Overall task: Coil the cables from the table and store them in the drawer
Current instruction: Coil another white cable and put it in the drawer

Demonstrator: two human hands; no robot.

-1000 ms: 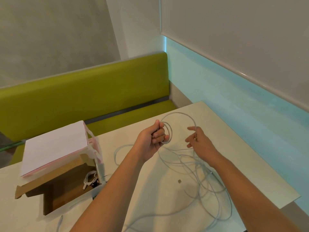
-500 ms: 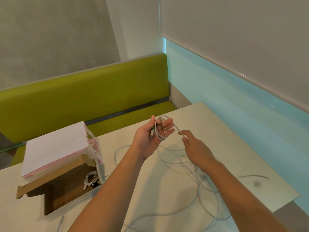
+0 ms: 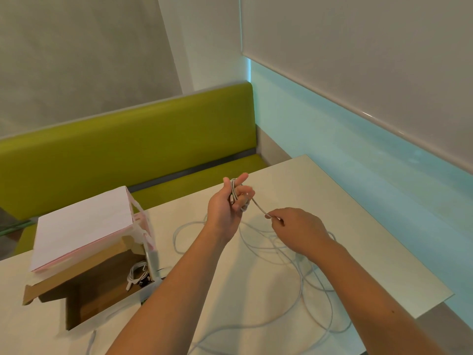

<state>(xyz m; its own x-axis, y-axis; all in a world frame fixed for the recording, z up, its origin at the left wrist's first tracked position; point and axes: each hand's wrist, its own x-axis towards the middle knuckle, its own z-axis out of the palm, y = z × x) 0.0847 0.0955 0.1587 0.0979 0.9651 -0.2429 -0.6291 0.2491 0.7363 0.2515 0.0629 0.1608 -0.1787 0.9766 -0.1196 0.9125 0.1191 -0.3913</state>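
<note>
Now the left hand [image 3: 225, 206] holds a small coil of pale cable [image 3: 302, 278] raised above the tabletop [image 3: 371, 239], a few turns wrapped around its fingers [image 3: 243, 194], which curl over them with the forefinger pointing up. A moment ago those fingers lay flatter and the loop sat looser in the palm; the turns are tighter now. The right hand [image 3: 297, 230], just to the right of the coil, pinches the running strand between thumb and fingertips and has drawn it taut in a short straight line down from the coil, a little farther out than half a second ago. That reads as one more wrap about to be laid on. Most of the cable lies in slack loops on the tabletop below and to the right of the coil, so the coiling looks early. Well to the left of the coil, the open cardboard drawer [image 3: 84, 295] already holds a small white bundled cable [image 3: 137, 274].
</note>
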